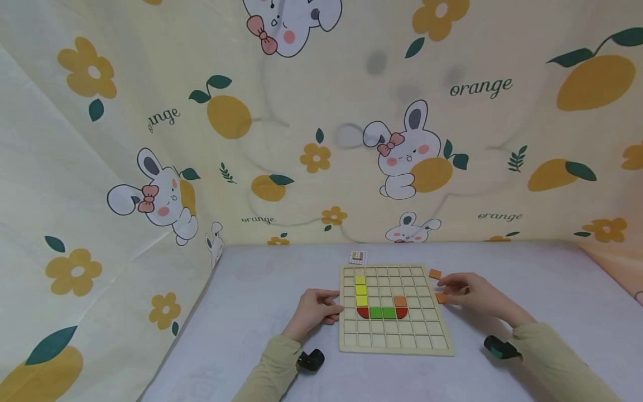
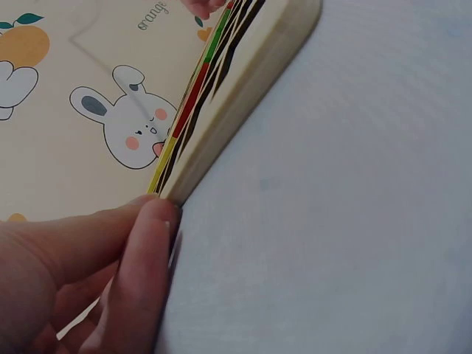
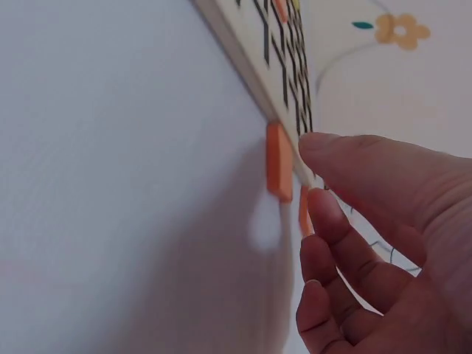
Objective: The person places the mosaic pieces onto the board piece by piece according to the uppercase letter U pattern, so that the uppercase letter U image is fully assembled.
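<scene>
A wooden grid board (image 1: 397,338) lies on the table, with its edge (image 2: 243,110) seen closely in the left wrist view. In its cells sit yellow squares (image 1: 360,290), green squares (image 1: 382,313), red rounded corner pieces (image 1: 363,313) and an orange square (image 1: 399,301). My left hand (image 1: 315,308) pinches the board's left edge between thumb and finger. At the right side, my right hand (image 1: 464,292) reaches to a loose orange square (image 3: 279,162) against the board, thumb and index finger apart. Another orange square (image 1: 435,274) lies farther back, partly behind the fingers in the right wrist view.
A small pattern card (image 1: 358,257) lies behind the board, showing a coloured shape on a grid. A printed cloth (image 1: 301,212) with rabbits and oranges hangs behind and left of the white table (image 1: 241,335). Dark wrist-worn devices (image 1: 311,360) sit by both sleeves.
</scene>
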Demonstrator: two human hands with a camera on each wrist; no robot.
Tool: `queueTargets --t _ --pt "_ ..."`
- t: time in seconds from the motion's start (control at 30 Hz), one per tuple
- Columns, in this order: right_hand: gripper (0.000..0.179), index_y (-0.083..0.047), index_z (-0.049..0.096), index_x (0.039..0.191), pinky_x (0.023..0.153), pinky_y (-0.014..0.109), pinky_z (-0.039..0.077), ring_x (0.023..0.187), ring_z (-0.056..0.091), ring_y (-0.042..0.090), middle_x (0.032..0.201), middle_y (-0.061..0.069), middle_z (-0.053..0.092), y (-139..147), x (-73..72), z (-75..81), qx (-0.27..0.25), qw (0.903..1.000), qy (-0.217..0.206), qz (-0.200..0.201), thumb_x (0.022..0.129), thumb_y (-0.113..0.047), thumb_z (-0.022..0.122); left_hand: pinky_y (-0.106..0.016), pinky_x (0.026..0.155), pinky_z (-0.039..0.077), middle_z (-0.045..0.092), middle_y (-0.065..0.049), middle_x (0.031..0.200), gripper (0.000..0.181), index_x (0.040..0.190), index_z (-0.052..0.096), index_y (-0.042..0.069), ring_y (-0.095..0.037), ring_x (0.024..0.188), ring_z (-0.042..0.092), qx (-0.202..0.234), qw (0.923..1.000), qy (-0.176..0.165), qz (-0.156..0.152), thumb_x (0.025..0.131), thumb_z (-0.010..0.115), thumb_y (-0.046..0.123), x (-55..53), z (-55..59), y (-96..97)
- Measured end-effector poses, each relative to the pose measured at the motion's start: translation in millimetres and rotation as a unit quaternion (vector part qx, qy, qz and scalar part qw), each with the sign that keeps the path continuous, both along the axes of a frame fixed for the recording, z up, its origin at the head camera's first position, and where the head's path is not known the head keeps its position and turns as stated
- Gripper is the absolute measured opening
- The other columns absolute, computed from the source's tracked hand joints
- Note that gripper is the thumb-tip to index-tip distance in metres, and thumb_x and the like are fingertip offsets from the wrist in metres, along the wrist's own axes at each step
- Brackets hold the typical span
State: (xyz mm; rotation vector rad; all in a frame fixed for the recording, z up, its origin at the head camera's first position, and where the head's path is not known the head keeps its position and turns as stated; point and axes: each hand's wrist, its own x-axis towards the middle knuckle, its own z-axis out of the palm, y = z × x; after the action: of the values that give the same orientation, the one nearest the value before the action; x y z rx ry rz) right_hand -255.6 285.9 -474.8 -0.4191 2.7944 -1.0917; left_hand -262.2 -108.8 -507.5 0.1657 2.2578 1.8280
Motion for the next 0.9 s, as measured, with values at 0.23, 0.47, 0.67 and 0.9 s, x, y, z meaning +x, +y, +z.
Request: queueTargets --t 0.23,0.47,0.67,0.9 --pt "0.034 -0.004 0.066 0.111 0.068 0.025 0.048 0.087 0.052 0.021 0.1 0.003 0.063 4.7 1.5 -3.2 -0.005 0.9997 -0.022 -0.009 0.081 -0.015 0.077 -0.029 0.054 0.059 0.065 -0.009 0.08 0.042 0.119 0.065 0.001 -0.014 0.058 0.064 0.0 1.0 0.0 -0.002 0.079 0.077 0.001 -0.2 0.4 -0.4" --pt "0.034 -0.006 0.068 0.11 0.072 0.028 0.049 0.09 0.052 0.021 0.104 0.004 0.063 6.7 1.4 -5.5 0.008 0.9996 -0.024 -0.014 0.08 -0.018 0.078 -0.029 0.055 0.059 0.065 -0.009 0.08 0.042 0.119 0.065 0.001 -0.014 0.058 0.065 -0.001 1.0 -0.004 -0.003 0.079 0.077 0.0 0.2 0.7 0.1" --pt "0.031 -0.006 0.069 0.107 0.075 0.031 0.049 0.091 0.052 0.021 0.103 0.003 0.062 7.4 0.6 -8.3 0.015 0.9997 -0.016 -0.012 0.079 -0.016 0.078 -0.029 0.055 0.059 0.066 -0.008 0.079 0.043 0.12 0.065 0.0 -0.014 0.058 0.065 -0.001 1.0 -0.004 -0.001 0.079 0.077 0.0 0.2 0.5 0.9" --pt "0.03 -0.005 0.068 0.106 0.076 0.033 0.05 0.092 0.053 0.021 0.103 0.004 0.063 8.3 0.8 -9.6 0.015 0.9997 -0.008 -0.015 0.08 -0.016 0.078 -0.029 0.055 0.059 0.065 -0.008 0.079 0.043 0.12 0.065 0.001 -0.014 0.057 0.065 -0.001 1.0 -0.004 -0.001 0.078 0.077 0.001 -0.5 0.0 0.6"
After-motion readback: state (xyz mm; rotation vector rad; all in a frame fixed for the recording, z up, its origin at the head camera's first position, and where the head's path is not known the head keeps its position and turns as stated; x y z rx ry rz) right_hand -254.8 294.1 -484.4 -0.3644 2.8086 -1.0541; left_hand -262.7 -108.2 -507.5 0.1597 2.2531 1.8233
